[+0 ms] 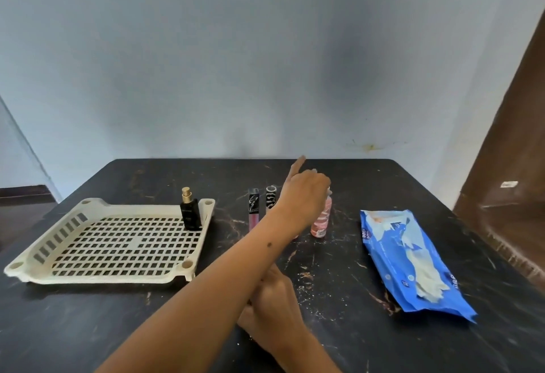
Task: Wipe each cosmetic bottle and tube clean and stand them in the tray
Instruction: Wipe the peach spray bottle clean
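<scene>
Reaching across a dark marbled table [118,328], the left hand [306,192] closes its fingers on the cap of a pink patterned bottle [321,222], index finger raised. The right hand [274,299] rests near the table's front under the left forearm; whether it holds anything cannot be told. A black perfume bottle [190,210] with a gold top stands upright in the far right corner of a cream slotted tray [88,276]. A pink lip gloss tube [253,208] and a black-and-white tube [270,197] stand between tray and hand. A blue wet-wipe pack [413,263] lies at right.
</scene>
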### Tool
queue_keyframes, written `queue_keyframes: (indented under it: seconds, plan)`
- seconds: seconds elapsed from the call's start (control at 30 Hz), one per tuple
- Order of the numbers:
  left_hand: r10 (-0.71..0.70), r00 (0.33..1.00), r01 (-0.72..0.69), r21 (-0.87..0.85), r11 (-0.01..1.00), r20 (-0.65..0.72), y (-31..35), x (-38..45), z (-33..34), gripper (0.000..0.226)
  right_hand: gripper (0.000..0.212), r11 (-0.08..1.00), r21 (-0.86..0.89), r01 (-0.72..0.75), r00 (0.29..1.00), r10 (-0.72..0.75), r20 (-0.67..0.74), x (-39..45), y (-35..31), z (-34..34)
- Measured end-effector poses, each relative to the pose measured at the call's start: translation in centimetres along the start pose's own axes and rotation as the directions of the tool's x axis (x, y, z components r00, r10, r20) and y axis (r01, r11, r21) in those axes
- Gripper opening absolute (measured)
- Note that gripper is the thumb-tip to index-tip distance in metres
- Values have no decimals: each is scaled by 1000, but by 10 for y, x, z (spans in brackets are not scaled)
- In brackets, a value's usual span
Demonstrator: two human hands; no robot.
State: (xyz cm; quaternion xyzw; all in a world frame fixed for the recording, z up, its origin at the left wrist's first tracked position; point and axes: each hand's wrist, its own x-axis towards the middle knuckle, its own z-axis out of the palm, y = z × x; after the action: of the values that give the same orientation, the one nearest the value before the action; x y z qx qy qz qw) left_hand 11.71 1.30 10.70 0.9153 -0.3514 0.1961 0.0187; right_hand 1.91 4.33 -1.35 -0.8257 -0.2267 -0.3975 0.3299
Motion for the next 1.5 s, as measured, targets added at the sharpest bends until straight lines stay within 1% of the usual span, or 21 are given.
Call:
queue_keyframes:
  seconds: [0.07,0.13,0.2,0.27,0.33,0.4,0.43,0.53,0.57,0.6,0.77,0.87,0.93,1.03,1.07,1.17,1.23,1.3,1.37,1.43,1.5]
  plan:
    - [-9,1000,9,-103,995,-5,-1,4,1,26,17,992,20,-121,991,119,59,-2,4,2]
    - [-57,998,59,-277,959,14,-1,6,0,24,4,975,-1,-222,970,221,99,-2,9,5]
    - [-95,995,101,-398,912,36,-1,2,-6,20,5,961,-1,-278,959,277,65,-1,10,5]
    - [-148,989,123,-506,854,-9,-4,-8,-17,16,10,953,32,-301,953,301,-13,4,6,0]
    - [-242,967,140,-636,759,-76,-12,-24,-34,10,14,947,62,-314,946,318,-68,6,3,-4]
    - [-342,931,126,-762,635,-131,-24,-45,-48,9,16,935,104,-338,934,347,-81,8,4,-5]
    - [-393,910,115,-831,545,-132,-30,-56,-53,11,18,928,129,-350,929,361,-78,8,4,-5]
    - [-518,855,85,-983,160,-10,-43,-89,-60,17,19,926,160,-343,929,360,-89,7,5,-5]
    - [-528,849,74,-996,57,33,-46,-98,-58,18,19,927,164,-337,930,355,-97,7,4,-4]
    - [-531,845,74,-997,-8,67,-47,-106,-56,18,19,928,162,-336,930,354,-102,6,4,-5]
    - [-612,776,82,-987,-140,151,-54,-127,-38,22,21,963,87,-255,964,260,-49,3,-2,-5]
    - [-639,739,93,-972,-215,212,-55,-127,-28,27,21,965,81,-249,968,250,-2,1,-2,-3]
    - [-601,741,122,-940,-318,299,-51,-126,-22,31,16,965,77,-252,968,252,7,1,-3,-2]
    - [-454,777,160,-835,-527,436,-43,-126,-15,36,8,968,65,-244,970,244,11,1,-3,-2]
    - [-419,783,171,-806,-567,460,-42,-127,-13,36,7,967,65,-247,969,246,21,1,-3,-2]
    - [-418,770,199,-805,-559,481,-47,-128,-3,41,11,950,96,-296,955,292,52,1,-1,-4]
    - [-423,766,212,-812,-544,484,-52,-131,4,42,13,926,118,-359,933,360,16,4,2,-6]
    - [-416,767,221,-809,-545,490,-54,-135,8,43,17,878,141,-457,882,468,-53,6,5,-8]
    - [-410,765,237,-809,-537,497,-53,-140,13,45,21,815,198,-544,811,571,-123,7,7,-11]
    - [-421,755,263,-821,-507,502,-52,-144,19,45,23,772,264,-578,758,628,-178,9,6,-13]
    - [-418,750,293,-823,-486,513,-53,-146,25,43,24,751,311,-582,738,649,-185,11,6,-13]
